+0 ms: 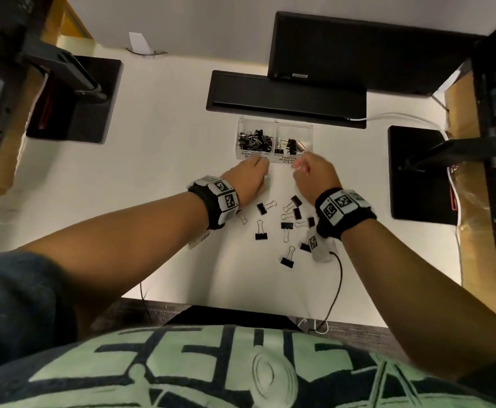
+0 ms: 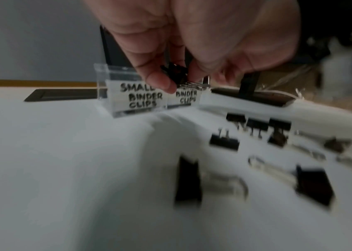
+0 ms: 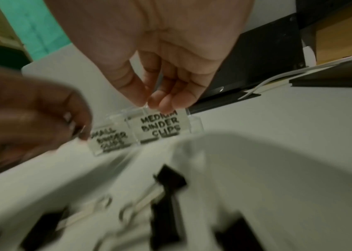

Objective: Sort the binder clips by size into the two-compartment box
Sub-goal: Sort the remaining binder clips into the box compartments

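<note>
Clear plastic is the landmark for everything: the two-compartment box point(image 1: 274, 125) stands on the white desk point(image 1: 158, 148), its near wall lettered "small binder clips" on the left half and "medium binder clips" on the right. Left of the box there is only bare desk.

At the box's near-left corner, the left hand point(image 1: 249, 178) hangs with fingers curled down, pinching a bunch of small clips point(image 2: 178, 73) by their black bodies and wire handles. The left wrist view shows them bunched loosely between thumb and fingertips. The risk, as I judge it, is in that bunching: several clips held at once can hook one another by the handles, so one may stay snagged on release, or fall outside the near wall. The hand sits close to the divider too, so a drift to the right could send a small clip into the medium side.

The left compartment point(image 1: 254, 139) is already heaped with clips; a fresh handful could slide off that heap and over the rim.

The right compartment point(image 1: 292, 144) holds only a few. Just in front of it the right hand point(image 1: 314, 175) has thumb and fingertips drawn together, and the right wrist view shows nothing clearly between them, so I cannot tell whether it holds anything. It nearly touches the light box's near wall and could nudge it.

On the person's side of the box, loose clips point(image 1: 286, 228) lie scattered under both wrists, where a lowered forearm could sweep them.
</note>
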